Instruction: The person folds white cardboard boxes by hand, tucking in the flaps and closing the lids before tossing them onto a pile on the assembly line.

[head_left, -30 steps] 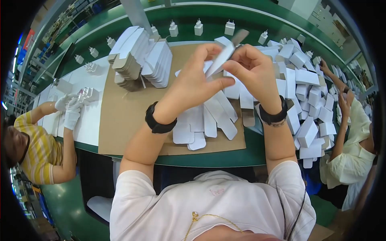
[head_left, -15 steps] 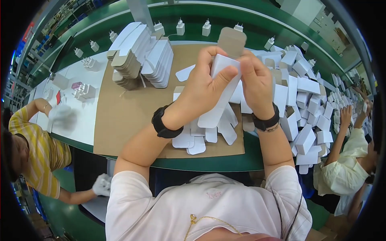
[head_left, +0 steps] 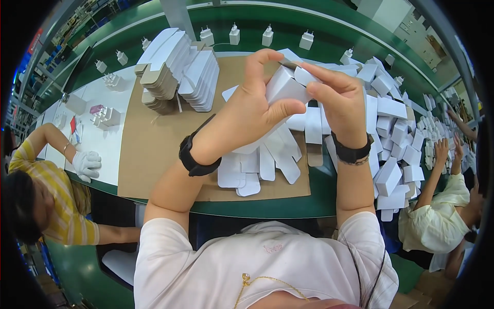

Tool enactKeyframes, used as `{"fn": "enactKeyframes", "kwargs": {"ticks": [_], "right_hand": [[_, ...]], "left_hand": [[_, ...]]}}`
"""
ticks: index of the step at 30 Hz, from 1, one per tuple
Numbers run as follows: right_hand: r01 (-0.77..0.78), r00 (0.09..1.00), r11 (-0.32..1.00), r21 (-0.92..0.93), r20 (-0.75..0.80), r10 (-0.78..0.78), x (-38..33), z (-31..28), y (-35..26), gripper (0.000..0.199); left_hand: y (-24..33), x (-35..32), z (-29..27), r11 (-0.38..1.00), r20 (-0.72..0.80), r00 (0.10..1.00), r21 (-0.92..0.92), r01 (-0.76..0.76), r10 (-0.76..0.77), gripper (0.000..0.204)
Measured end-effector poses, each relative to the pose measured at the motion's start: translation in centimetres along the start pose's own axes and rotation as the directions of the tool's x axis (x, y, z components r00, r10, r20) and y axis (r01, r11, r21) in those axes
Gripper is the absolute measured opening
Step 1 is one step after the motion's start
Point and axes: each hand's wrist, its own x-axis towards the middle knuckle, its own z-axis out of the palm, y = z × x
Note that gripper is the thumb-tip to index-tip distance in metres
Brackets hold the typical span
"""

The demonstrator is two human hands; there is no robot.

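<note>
Between my two hands, above the table, is a small white cardboard box [head_left: 286,87] with flaps at its far end. My left hand [head_left: 260,100] wraps round its body, thumb across the near face. My right hand [head_left: 339,100] grips the flap end with thumb and fingers, where a white side flap stands bent over the opening. Below lie several flat white box blanks [head_left: 247,172] on a brown cardboard sheet [head_left: 154,165]. To the right of my right hand rises a heap of folded white boxes [head_left: 391,134].
Stacks of flat box blanks [head_left: 198,77] stand at the back left of the sheet. White plug chargers [head_left: 234,35] line the green far ledge. A gloved co-worker's hand [head_left: 87,166] rests on the left table. Another person [head_left: 437,206] works at the right.
The box's far flap has folded down from upright, and my right hand has turned over that end. The co-worker's gloved hand at left has come down to the table edge.
</note>
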Motion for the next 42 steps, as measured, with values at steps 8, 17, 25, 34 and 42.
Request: {"fn": "enactKeyframes", "kwargs": {"ticks": [8, 17, 25, 34, 42], "right_hand": [[0.264, 0.959, 0.959, -0.105, 0.133, -0.25, 0.0, 0.3, 0.7, 0.027], [-0.023, 0.568, 0.37, -0.929, -0.317, -0.759, -1.8, -9.3, -4.1, 0.028], [0.022, 0.929, 0.726, -0.687, -0.255, -0.269, 0.4, -4.2, -0.2, 0.022], [-0.05, 0.998, 0.887, -0.46, -0.046, 0.033, -1.2, 4.2, 1.4, 0.048], [0.168, 0.982, 0.918, -0.359, -0.019, -0.187, -1.0, 1.9, 1.5, 0.015]], "left_hand": [[0.5, 0.0, -0.6, 0.995, -0.024, 0.995, 0.039, 0.095, -0.094, 0.079], [-1.7, -2.7, -2.8, 0.496, -0.155, 0.952, 0.825, 0.272, -0.266, 0.076], [-3.2, -6.1, -3.9, 0.636, -0.233, 0.879, 0.617, 0.464, -0.415, 0.074], [1.6, -1.3, -0.8, 0.935, -0.467, 0.884, 0.299, 0.191, -0.031, 0.035], [0.4, 0.7, 0.7, 0.994, -0.383, 0.922, 0.108, -0.005, 0.046, 0.036]]}}
